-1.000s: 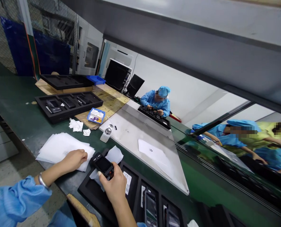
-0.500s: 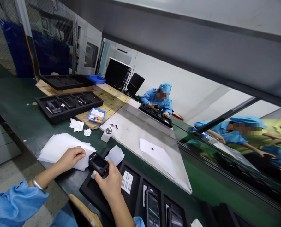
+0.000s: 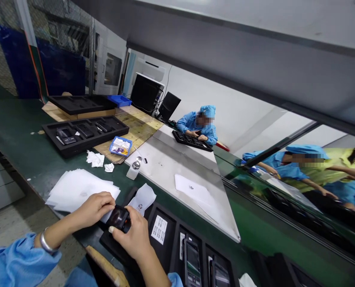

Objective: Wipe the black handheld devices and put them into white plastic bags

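A small black handheld device (image 3: 118,217) with a dark screen sits between both hands at the bottom left. My right hand (image 3: 133,237) grips it from below and the right. My left hand (image 3: 94,207) has its fingers closed on the device's left end and rests over a stack of white sheets (image 3: 75,189). Under the hands lies a black foam tray (image 3: 168,247) with a labelled slot and two more devices (image 3: 191,264) in its slots. A white plastic bag (image 3: 142,198) lies just beyond the held device.
A second black tray (image 3: 84,133) with devices lies far left, beside a small blue bin (image 3: 120,146) and crumpled wipes (image 3: 96,158). A steel plate (image 3: 177,175) carries a white sheet. People in blue coats work across the belt at the right.
My right hand brought the device down and left, closer to me. My left hand left the sheet stack and closed on the device's left end.
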Available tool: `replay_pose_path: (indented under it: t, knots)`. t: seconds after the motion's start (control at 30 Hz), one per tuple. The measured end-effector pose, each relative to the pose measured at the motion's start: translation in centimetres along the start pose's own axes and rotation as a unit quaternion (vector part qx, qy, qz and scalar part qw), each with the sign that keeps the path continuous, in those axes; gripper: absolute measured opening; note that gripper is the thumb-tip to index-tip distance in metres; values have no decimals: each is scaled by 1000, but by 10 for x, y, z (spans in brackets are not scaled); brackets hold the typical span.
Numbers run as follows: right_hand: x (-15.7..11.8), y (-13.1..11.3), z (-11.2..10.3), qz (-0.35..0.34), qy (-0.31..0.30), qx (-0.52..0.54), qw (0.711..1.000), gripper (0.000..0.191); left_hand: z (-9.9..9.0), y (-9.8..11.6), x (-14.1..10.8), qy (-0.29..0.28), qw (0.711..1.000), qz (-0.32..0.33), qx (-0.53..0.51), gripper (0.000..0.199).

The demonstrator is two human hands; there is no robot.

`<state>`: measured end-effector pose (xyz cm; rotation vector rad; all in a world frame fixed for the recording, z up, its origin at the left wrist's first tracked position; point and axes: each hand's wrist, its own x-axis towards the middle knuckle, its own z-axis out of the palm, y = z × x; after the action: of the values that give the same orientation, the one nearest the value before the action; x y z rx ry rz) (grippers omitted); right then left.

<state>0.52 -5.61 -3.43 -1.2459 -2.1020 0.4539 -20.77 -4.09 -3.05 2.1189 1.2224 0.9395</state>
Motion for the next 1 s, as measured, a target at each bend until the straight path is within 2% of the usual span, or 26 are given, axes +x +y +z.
replay_pose_path:
  t: [0.13, 0.27, 0.33, 0.4, 0.5, 0.57, 0.67, 0.8, 0.93, 1.0]
  knots:
    - [-3, 5, -2, 20, 37, 35, 998, 53, 2, 6, 1, 1, 1000, 19, 4, 28]
    - [-5, 11, -7, 30, 63, 55, 996, 53, -3, -6, -6, 51, 998, 44, 16, 26]
    - [-6, 13, -9, 37, 63, 63, 995, 53, -8, -20, -12, 55, 996, 53, 48, 48]
    - [-7, 13, -11, 48, 59, 65, 995, 53, -11, -37, -20, 22, 996, 46, 72, 79]
    - [-5, 12, -11, 42, 42, 57, 997, 48, -11, -62, -30, -40, 996, 13, 75, 99]
    - [-1, 10, -9, 14, 7, 51, 999, 47, -10, -74, -34, -57, 996, -10, 67, 103]
    - [7, 6, -5, -22, -35, 17, 999, 59, -10, -81, -36, -62, 996, -14, 57, 108]
    - [21, -5, 1, 6, -27, -55, 998, 61, -13, -79, -33, -63, 996, 1, 71, 112]
    - [28, -15, 9, -31, -67, -78, 994, 62, -11, -81, -36, -56, 992, 0, 116, 114]
    - [27, -18, 11, -41, -53, -68, 995, 66, -8, -84, -39, -35, 990, 13, 136, 108]
